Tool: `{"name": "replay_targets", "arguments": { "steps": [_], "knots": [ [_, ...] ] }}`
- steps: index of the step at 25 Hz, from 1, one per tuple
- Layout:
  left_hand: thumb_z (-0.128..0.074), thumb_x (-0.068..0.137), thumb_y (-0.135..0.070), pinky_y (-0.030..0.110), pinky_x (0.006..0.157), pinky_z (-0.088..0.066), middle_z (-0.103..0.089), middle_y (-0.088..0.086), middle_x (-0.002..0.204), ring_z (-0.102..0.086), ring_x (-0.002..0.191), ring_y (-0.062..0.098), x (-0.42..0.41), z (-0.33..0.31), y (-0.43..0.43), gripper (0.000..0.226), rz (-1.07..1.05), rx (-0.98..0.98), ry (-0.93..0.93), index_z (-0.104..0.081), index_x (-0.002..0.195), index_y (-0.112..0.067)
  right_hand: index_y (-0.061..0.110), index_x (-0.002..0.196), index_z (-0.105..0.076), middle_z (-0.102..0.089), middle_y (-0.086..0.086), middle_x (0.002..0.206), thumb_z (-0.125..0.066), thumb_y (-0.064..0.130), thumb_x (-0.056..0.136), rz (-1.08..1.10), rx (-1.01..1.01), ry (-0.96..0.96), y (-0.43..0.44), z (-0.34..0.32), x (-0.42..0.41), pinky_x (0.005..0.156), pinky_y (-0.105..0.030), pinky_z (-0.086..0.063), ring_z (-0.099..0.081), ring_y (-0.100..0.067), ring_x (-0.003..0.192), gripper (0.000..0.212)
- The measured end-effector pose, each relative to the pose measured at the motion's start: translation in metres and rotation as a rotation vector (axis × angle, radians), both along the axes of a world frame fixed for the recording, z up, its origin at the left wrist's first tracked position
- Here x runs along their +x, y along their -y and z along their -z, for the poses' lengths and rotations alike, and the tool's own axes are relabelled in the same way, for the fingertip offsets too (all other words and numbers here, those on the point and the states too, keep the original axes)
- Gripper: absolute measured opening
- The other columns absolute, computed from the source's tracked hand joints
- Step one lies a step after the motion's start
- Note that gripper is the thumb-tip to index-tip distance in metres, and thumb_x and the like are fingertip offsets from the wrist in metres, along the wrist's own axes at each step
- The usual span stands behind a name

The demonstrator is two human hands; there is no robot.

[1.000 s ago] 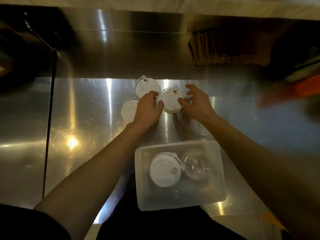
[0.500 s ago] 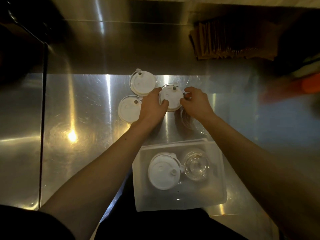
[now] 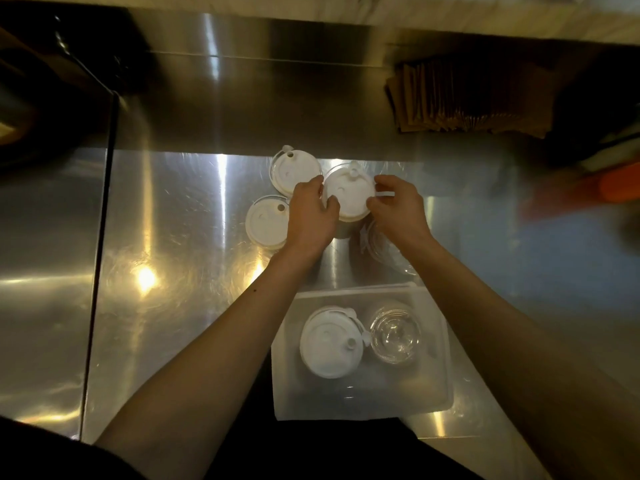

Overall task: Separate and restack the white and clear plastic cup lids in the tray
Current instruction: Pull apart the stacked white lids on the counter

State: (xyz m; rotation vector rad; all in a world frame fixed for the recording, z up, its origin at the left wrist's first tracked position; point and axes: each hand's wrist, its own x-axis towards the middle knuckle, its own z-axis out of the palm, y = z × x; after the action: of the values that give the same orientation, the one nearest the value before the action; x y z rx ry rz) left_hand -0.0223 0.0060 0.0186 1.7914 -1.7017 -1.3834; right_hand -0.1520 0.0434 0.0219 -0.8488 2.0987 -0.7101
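A white cup lid [image 3: 348, 195] is held a little above the steel counter between my left hand [image 3: 309, 216] on its left rim and my right hand [image 3: 398, 211] on its right rim. Two more white lids lie on the counter: one behind [image 3: 291, 169], one to the left [image 3: 265, 221]. Clear lids [image 3: 384, 249] lie under my right wrist, partly hidden. Near me, the translucent tray [image 3: 360, 405] holds a stack of white lids [image 3: 329, 342] on its left and a stack of clear lids [image 3: 394, 337] on its right.
The steel counter [image 3: 173, 237] has a raised back ledge. A bundle of brown paper sleeves [image 3: 464, 98] lies on the ledge at the back right. An orange object [image 3: 620, 183] sits blurred at the far right. A dark seam [image 3: 100, 237] runs down the left.
Both hands closed on the middle white lid and lifted it slightly off the counter. My right hand moved in from open fingers to a pinch on the rim.
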Motion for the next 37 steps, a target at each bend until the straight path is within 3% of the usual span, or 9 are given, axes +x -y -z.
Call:
{"name": "replay_targets", "arguments": {
  "steps": [6, 10, 13, 16, 22, 27, 30, 34, 37],
  "knots": [
    [-0.054, 0.096, -0.026, 0.023, 0.093, -0.041, -0.052, 0.007, 0.135, -0.055, 0.119, 0.022, 0.018, -0.012, 0.0, 0.042, -0.174, 0.025, -0.013, -0.047, 0.136, -0.015, 0.012, 0.129, -0.058, -0.059, -0.008, 0.134, -0.065, 0.011, 0.089, -0.051, -0.078, -0.015, 0.011, -0.006, 0.015, 0.091, -0.029, -0.054, -0.061, -0.019, 0.112, 0.041],
    [-0.06, 0.093, -0.03, 0.023, 0.093, -0.045, -0.056, 0.006, 0.131, -0.059, 0.114, 0.02, 0.037, -0.013, 0.008, 0.039, -0.255, -0.012, -0.039, -0.055, 0.129, -0.016, 0.012, 0.128, -0.06, -0.061, -0.008, 0.132, -0.066, 0.015, 0.089, -0.134, -0.097, -0.022, 0.025, -0.005, 0.023, 0.088, -0.026, -0.052, -0.062, -0.018, 0.111, 0.04],
    [-0.061, 0.092, -0.029, 0.017, 0.087, -0.04, -0.06, 0.005, 0.129, -0.06, 0.112, 0.018, 0.046, -0.014, 0.018, 0.038, -0.276, -0.018, -0.056, -0.056, 0.127, -0.014, 0.012, 0.129, -0.06, -0.062, -0.006, 0.131, -0.066, 0.016, 0.09, -0.181, -0.092, -0.02, 0.039, -0.004, 0.029, 0.084, -0.02, -0.049, -0.061, -0.019, 0.115, 0.04],
    [-0.062, 0.091, -0.029, 0.015, 0.085, -0.04, -0.063, 0.004, 0.127, -0.059, 0.102, 0.011, 0.053, -0.012, 0.03, 0.041, -0.29, 0.008, -0.049, -0.056, 0.128, -0.013, 0.012, 0.127, -0.061, -0.063, -0.007, 0.128, -0.066, 0.017, 0.09, -0.232, -0.076, -0.009, 0.055, -0.002, 0.034, 0.091, -0.029, -0.054, -0.061, -0.02, 0.114, 0.037],
    [-0.063, 0.091, -0.028, 0.018, 0.084, -0.041, -0.066, 0.008, 0.121, -0.063, 0.109, 0.022, 0.058, -0.009, 0.046, 0.035, -0.223, -0.002, 0.03, -0.062, 0.12, -0.009, 0.011, 0.125, -0.061, -0.066, -0.009, 0.124, -0.066, 0.017, 0.089, -0.279, -0.077, -0.022, 0.077, 0.001, 0.037, 0.097, -0.036, -0.054, -0.062, -0.022, 0.113, 0.036],
    [-0.062, 0.092, -0.024, -0.001, 0.055, -0.041, -0.063, 0.01, 0.124, -0.061, 0.085, 0.014, 0.063, 0.022, 0.077, 0.04, -0.139, 0.059, 0.116, -0.056, 0.126, -0.005, 0.01, 0.126, -0.06, -0.066, -0.009, 0.124, -0.065, 0.017, 0.091, -0.318, 0.019, -0.036, 0.106, 0.03, 0.044, 0.087, -0.024, -0.047, -0.062, -0.021, 0.113, 0.036],
    [-0.063, 0.091, -0.024, 0.001, 0.044, -0.041, -0.065, 0.011, 0.118, -0.057, 0.074, 0.011, 0.062, 0.026, 0.079, 0.036, -0.015, 0.05, 0.161, -0.058, 0.12, -0.004, 0.009, 0.126, -0.06, -0.066, -0.01, 0.125, -0.064, 0.016, 0.092, -0.317, 0.03, -0.046, 0.105, 0.03, 0.042, 0.09, -0.026, -0.048, -0.062, -0.023, 0.114, 0.035],
    [-0.068, 0.087, -0.025, 0.017, 0.071, -0.046, -0.068, 0.011, 0.11, -0.067, 0.095, 0.022, 0.064, 0.029, 0.085, 0.034, -0.017, 0.046, 0.157, -0.062, 0.114, -0.005, 0.009, 0.121, -0.063, -0.068, -0.011, 0.121, -0.064, 0.013, 0.09, -0.317, 0.004, -0.027, 0.105, 0.033, 0.04, 0.094, -0.033, -0.053, -0.064, -0.023, 0.112, 0.032],
    [-0.069, 0.086, -0.025, 0.021, 0.072, -0.048, -0.07, 0.011, 0.108, -0.068, 0.093, 0.023, 0.062, 0.03, 0.086, 0.034, -0.042, 0.061, 0.123, -0.062, 0.114, -0.006, 0.01, 0.121, -0.063, -0.069, -0.01, 0.12, -0.065, 0.013, 0.089, -0.306, 0.001, -0.016, 0.107, 0.037, 0.037, 0.093, -0.033, -0.054, -0.065, -0.023, 0.111, 0.032]
  ]
}}
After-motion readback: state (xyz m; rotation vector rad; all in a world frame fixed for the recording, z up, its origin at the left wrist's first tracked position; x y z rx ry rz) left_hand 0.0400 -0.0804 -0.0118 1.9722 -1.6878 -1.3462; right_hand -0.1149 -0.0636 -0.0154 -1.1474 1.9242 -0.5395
